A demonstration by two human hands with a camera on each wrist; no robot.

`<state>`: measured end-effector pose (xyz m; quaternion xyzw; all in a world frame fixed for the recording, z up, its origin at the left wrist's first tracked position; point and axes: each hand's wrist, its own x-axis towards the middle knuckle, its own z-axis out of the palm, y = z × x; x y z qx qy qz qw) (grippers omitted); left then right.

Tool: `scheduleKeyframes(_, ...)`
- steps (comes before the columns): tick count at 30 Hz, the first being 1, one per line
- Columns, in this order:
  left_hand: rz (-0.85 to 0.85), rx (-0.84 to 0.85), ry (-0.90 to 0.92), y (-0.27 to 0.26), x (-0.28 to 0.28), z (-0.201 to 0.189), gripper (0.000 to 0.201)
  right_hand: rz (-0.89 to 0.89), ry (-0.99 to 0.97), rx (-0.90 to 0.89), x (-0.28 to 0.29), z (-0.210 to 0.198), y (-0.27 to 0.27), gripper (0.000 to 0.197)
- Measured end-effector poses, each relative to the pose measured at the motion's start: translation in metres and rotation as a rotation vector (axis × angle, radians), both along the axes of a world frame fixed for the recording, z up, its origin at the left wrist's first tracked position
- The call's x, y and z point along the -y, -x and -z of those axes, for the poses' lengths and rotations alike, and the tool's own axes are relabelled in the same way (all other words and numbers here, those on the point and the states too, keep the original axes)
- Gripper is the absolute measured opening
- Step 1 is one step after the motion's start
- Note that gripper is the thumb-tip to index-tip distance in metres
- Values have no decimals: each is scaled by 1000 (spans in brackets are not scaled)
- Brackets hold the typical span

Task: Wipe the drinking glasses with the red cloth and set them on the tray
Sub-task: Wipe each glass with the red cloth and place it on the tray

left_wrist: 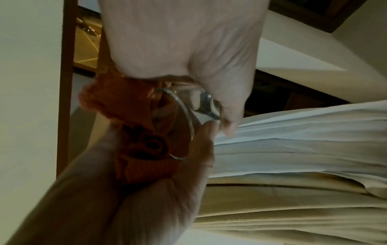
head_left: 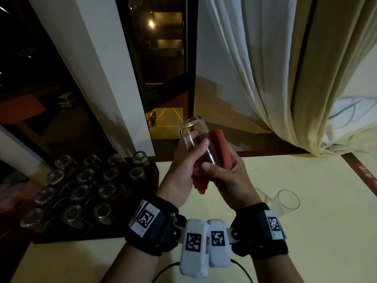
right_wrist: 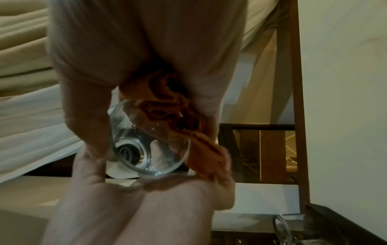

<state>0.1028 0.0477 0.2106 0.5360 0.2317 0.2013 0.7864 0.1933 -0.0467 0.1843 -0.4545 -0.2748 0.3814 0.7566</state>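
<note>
**Glass held in both hands with red cloth, above table**

Head view. Drinking glass [head_left: 194, 137] held up over the pale table [head_left: 285, 231], tilted, thick base pointing up and away toward the window [head_left: 163, 58]. Left hand [head_left: 183, 170] curled round the glass from the left, thumb lying across its side. Right hand [head_left: 228, 178] curled round the lower part from the right, thumb pressed on the glass, red cloth [head_left: 221, 148] bunched between fingers and glass wall. More cloth hanging out below the two palms. Dark tray [head_left: 155, 170] at left on the table, carrying rows of glasses [head_left: 87, 188]. One further glass [head_left: 286, 202] lying on its side on the table, right of the right wrist, apart from the tray. Black wristbands with square printed markers on both wrists. Pale curtain [head_left: 275, 68] at upper right.

Left wrist view. Left hand [left_wrist: 184, 49] at top, closed on the glass [left_wrist: 188, 116]; rim visible as a bright arc. Red cloth [left_wrist: 125, 102] beside the rim and folded into the right hand [left_wrist: 146, 199] below, which grips it. Curtain [left_wrist: 303, 149] behind.

Right wrist view. Looking into the open mouth of the glass [right_wrist: 144, 145], base seen as rings deep inside. Right hand [right_wrist: 146, 41] at top gripping cloth [right_wrist: 173, 112] against the glass; cloth runs along the outer wall past the rim. Whether any lies inside: cannot tell. Left hand [right_wrist: 136, 207] below, wrapped under the rim. Rim of another glass [right_wrist: 282, 228] at lower right.
</note>
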Motion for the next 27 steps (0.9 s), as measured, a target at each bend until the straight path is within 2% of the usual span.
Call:
scheduleKeyframes(2,-14,-11,-41,0,-3,0,50,22,-6,17,1,-2,-3,65)
scheduleKeyframes(3,-43,-12,-47,1,-7,1,54,29,0,20,3,-3,-6,66)
scheduleKeyframes(5,-77,32,-92,5,-19,7,75,28,23,31,7,-6,-10,68)
scheduleKeyframes(7,-17,73,-117,11,-32,9,96,2,41,49,11,-7,-13,66)
scheduleKeyframes(8,39,69,-130,14,-37,8,98,-15,47,58,13,-7,-15,66)
scheduleKeyframes(11,160,-10,-205,21,-44,5,79,-47,45,87,14,-5,-16,68)
scheduleKeyframes(13,97,-43,-216,22,-43,7,67,1,63,67,14,-6,-12,64)
scheduleKeyframes(17,-138,-15,-158,22,-35,15,73,192,166,15,14,-9,-10,52)
scheduleKeyframes(19,-219,-1,-144,23,-34,17,76,235,134,-21,17,-10,-12,59)
scheduleKeyframes(22,-262,7,-127,23,-33,19,74,206,26,-90,16,-14,-13,63)
scheduleKeyframes(25,-263,19,-114,19,-28,19,69,172,137,-42,16,-19,-9,55)
scheduleKeyframes(27,-277,18,-126,18,-25,19,68,179,213,64,15,-22,-5,36)
